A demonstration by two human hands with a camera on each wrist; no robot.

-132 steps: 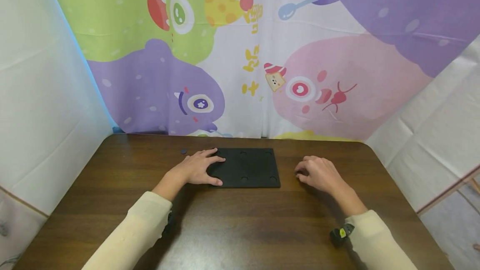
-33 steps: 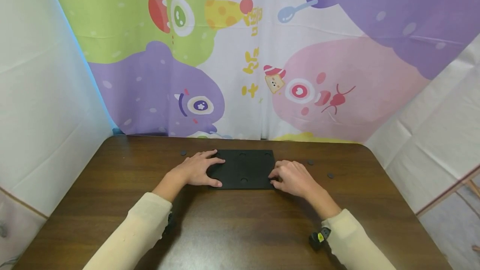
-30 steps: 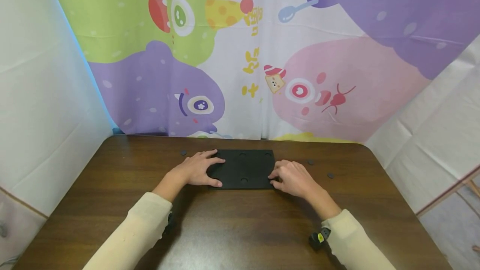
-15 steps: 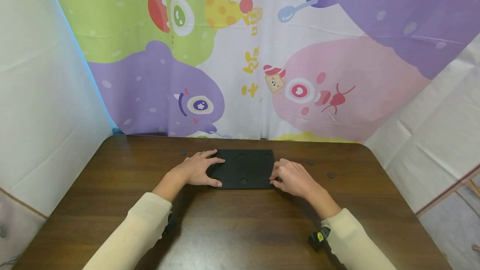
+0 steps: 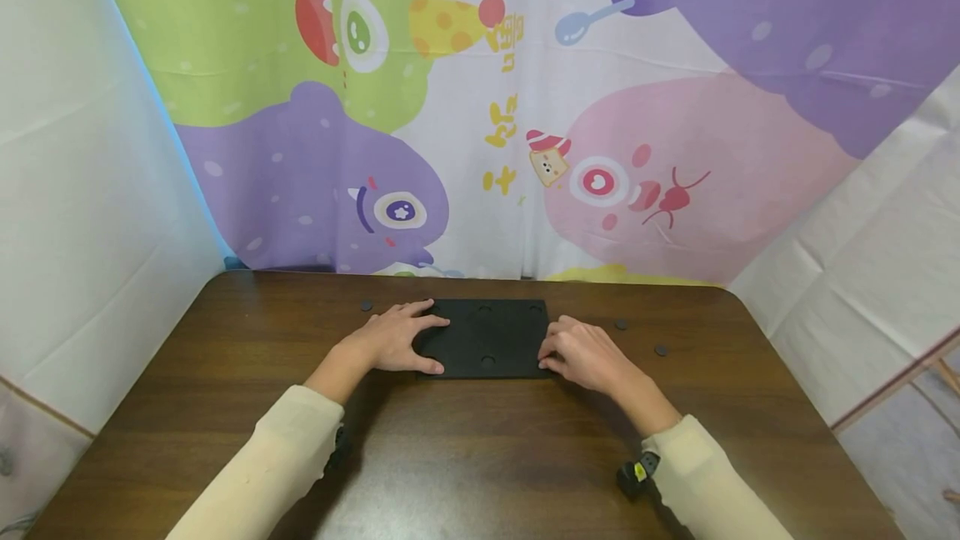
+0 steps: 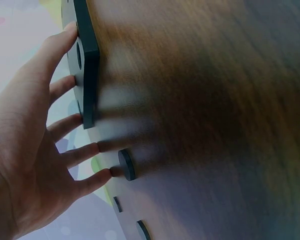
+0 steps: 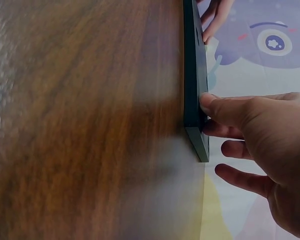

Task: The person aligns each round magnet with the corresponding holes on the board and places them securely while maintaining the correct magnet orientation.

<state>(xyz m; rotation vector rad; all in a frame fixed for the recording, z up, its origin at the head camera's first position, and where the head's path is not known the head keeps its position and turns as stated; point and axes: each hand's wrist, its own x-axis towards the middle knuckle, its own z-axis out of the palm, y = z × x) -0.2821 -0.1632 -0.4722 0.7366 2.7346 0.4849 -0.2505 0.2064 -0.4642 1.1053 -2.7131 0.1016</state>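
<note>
A flat black rectangular board [image 5: 495,336] with round recesses lies on the brown table. My left hand [image 5: 393,338] rests over its left end, fingers spread, thumb and some fingertips on its surface, as the left wrist view also shows. At the board's near right corner is my right hand [image 5: 585,352], its thumb [image 7: 215,106] and index fingertip close together on the top over the corner recess. Its other fingers hang loosely past the edge. I cannot tell whether a disc sits under those fingertips. A small black disc [image 6: 126,165] lies near my left little finger.
Two dark discs, one farther back [image 5: 621,324] and one nearer [image 5: 661,350], lie right of the board. Another disc [image 5: 366,305] lies at its left. Behind the table [image 5: 480,457] hangs a cartoon-printed curtain [image 5: 480,107]; white sheets flank both sides.
Since the oldest frame my right hand has moved left from the bare table to the board's corner, uncovering two discs. Over the last second its fingertips shift only slightly. My left hand stays put.
</note>
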